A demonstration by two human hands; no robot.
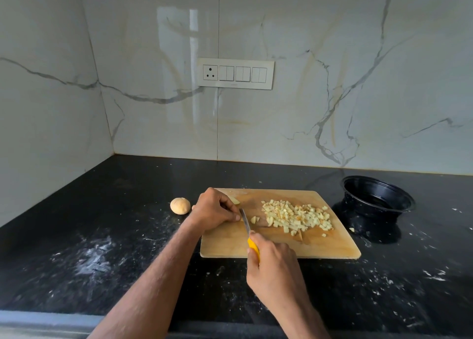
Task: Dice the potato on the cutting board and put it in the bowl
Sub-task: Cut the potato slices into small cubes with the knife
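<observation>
Rt hand [273,264] gripped yellow-handled knife [249,232]; lt hand [213,210] curled over last potato piece [234,200] on cutting board [340,238]. Most diced, pile [298,217] mid-board. Bowl [378,195] unfilled; transfer pending.

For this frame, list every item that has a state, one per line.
Left hand: curled on a potato piece, mostly hidden.
Right hand: grips the knife, blade beside left fingers.
Diced potato: piled on the board.
Bowl: upright, looks empty.
Whole potato: uncut, on the counter.
</observation>
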